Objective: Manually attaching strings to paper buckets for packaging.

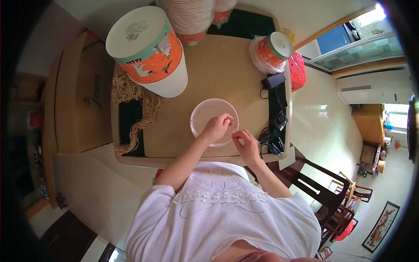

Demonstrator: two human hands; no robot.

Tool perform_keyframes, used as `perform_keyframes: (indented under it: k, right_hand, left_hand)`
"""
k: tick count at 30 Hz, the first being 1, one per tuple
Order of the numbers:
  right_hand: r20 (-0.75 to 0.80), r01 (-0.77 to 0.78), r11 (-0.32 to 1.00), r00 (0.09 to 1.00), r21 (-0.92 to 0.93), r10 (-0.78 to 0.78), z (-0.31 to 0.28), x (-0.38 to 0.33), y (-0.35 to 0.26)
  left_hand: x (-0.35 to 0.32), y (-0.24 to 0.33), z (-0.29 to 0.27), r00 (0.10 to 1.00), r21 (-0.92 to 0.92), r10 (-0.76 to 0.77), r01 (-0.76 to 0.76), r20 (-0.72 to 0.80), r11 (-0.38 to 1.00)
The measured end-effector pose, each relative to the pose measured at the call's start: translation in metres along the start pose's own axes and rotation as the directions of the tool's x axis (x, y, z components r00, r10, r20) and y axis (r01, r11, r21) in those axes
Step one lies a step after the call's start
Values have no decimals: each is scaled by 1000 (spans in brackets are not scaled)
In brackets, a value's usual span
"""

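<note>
A round white paper tub (203,104) stands at the table's near middle, its open mouth facing up. My left hand (218,128) is over the tub, fingers pinched on a thin pale string (198,122) that runs out left to the rim. Beside the tub's right rim, my right hand (246,144) has thumb and fingers pressed together on the string's other part. A short stretch of string shows between the two hands. The exact fingertip grip is too small to make out.
At the left lie bundles of beige strings (150,114) beside a tall stack of orange-printed tubs (150,65). More stacked tubs (187,15) stand behind. A smaller orange tub (269,52) is at back right; a black adapter (274,81) and cables (265,139) line the right edge.
</note>
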State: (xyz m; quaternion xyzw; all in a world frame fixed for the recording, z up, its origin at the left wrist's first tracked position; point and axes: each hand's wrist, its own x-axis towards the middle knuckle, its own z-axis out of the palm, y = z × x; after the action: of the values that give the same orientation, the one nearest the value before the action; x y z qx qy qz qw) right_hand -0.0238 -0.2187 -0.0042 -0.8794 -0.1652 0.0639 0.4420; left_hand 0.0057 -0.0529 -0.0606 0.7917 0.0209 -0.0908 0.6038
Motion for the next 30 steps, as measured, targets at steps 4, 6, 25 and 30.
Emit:
perform_keyframes:
  k: [4, 6, 25, 30]
  right_hand:
    - [-9, 3, 1000, 1000, -17, -3, -3, -3, 1]
    - [-15, 16, 1000, 1000, 7, -16, -3, -4, 5]
    - [-17, 109, 981, 993, -163, -113, 2, 26, 20]
    - [-43, 97, 991, 994, -95, -101, 8, 18, 23]
  left_hand:
    - [15, 0, 1, 891, 4, -341, 356, 300, 934]
    - [15, -5, 2, 923, 62, -288, 281, 254, 958]
    - [-13, 22, -17, 976, 507, 185, -103, -114, 856]
    - [20, -12, 15, 999, -9, 37, -37, -8, 999]
